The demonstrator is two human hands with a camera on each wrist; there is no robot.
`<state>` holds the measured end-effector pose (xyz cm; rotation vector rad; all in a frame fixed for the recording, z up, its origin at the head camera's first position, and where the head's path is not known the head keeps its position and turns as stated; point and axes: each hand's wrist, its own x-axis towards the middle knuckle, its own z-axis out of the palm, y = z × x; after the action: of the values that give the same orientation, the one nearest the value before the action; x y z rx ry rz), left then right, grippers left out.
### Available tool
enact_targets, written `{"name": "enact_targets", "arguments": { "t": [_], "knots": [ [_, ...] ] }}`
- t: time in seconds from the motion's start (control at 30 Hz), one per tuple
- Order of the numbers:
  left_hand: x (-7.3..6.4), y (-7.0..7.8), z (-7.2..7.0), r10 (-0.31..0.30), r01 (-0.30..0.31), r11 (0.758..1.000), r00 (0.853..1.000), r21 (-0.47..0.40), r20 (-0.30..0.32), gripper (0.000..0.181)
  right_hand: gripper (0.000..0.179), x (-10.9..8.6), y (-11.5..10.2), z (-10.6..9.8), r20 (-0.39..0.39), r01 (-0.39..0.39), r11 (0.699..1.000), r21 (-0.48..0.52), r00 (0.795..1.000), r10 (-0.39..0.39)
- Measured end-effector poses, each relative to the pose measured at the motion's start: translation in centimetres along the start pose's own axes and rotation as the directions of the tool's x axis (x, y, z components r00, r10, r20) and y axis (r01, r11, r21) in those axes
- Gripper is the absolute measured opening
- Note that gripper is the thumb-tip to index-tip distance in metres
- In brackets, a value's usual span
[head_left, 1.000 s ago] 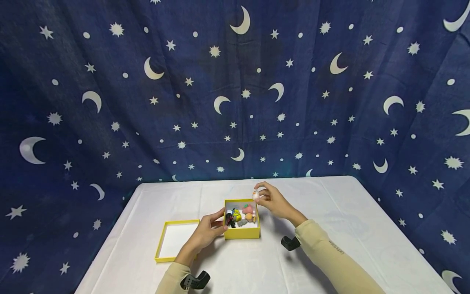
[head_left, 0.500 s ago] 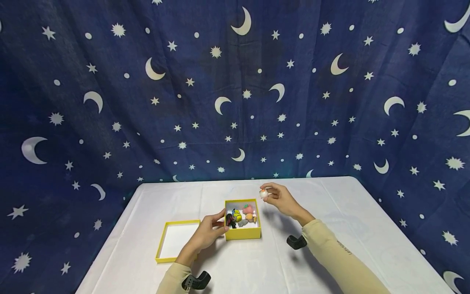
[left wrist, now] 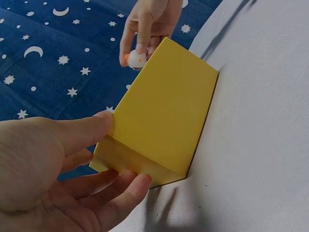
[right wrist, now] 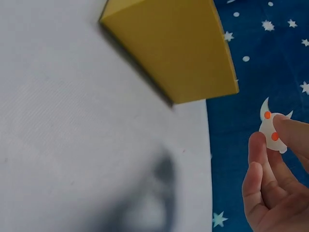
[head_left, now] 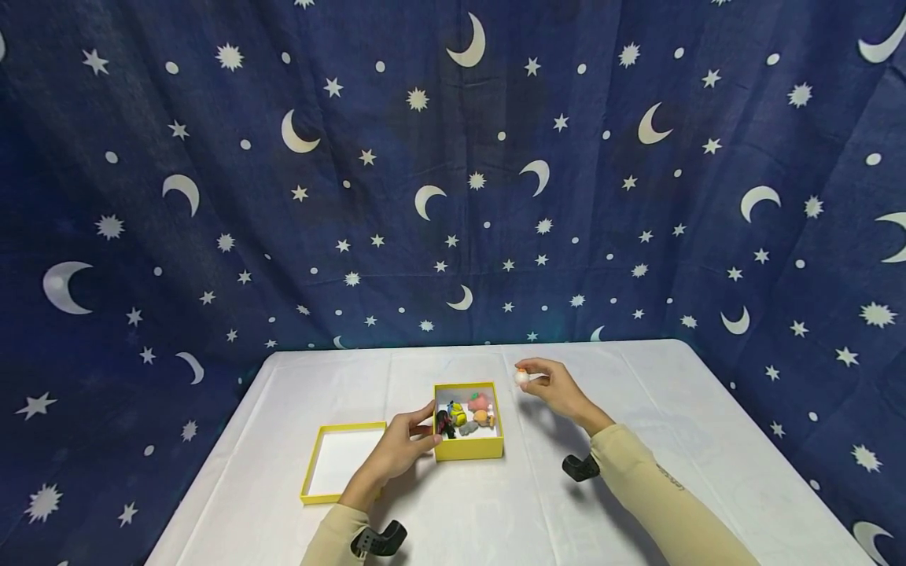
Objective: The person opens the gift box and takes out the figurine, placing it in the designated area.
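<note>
My right hand (head_left: 557, 389) pinches a small white toy figure (right wrist: 268, 126) with orange spots between thumb and fingers, above the table right of the yellow box (head_left: 469, 450). Two pointed tips stick up from the toy in the right wrist view. My left hand (head_left: 396, 450) holds the box at its left side, thumb by the front corner (left wrist: 104, 121) and fingertips low on the side wall. Inside the lidless box lie a black figure (head_left: 443, 425), a yellow-and-blue one (head_left: 458, 414), a pink one with green (head_left: 478, 402), an orange piece (head_left: 481, 417) and a grey one (head_left: 468, 428).
A yellow-rimmed box lid (head_left: 347, 461) lies with its white inside up, left of the box and partly behind the left forearm. White cloth covers the table (head_left: 637, 393). Behind it hangs a dark blue curtain (head_left: 453, 196) with moons and stars.
My right hand has carried the white toy figure from over the box's back right corner away to the right. The left hand and the box stay in place.
</note>
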<state>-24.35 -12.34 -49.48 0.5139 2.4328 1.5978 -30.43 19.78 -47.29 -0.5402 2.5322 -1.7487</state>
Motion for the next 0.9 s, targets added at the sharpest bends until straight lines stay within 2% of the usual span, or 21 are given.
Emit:
{"name": "enact_targets", "arguments": {
  "t": [0.3, 0.6, 0.9],
  "knots": [
    [-0.1, 0.1, 0.0, 0.000, 0.000, 1.000, 1.000, -0.018, -0.001, 0.064, 0.040, -0.2, 1.6, -0.2, -0.017, -0.009, 0.999, -0.032, 1.000, 0.008],
    [-0.1, -0.1, 0.1, -0.003, 0.003, 0.998, 1.000, -0.062, 0.004, 0.064, 0.040, -0.8, 3.0, -0.3, -0.006, -0.098, 0.992, -0.076, 0.995, 0.098],
    [-0.3, 0.3, 0.0, 0.002, -0.002, 0.998, 1.000, -0.056, -0.008, 0.064, 0.039, -0.8, 4.1, -0.3, 0.003, -0.124, 0.988, -0.094, 0.992, 0.125]
  ]
}}
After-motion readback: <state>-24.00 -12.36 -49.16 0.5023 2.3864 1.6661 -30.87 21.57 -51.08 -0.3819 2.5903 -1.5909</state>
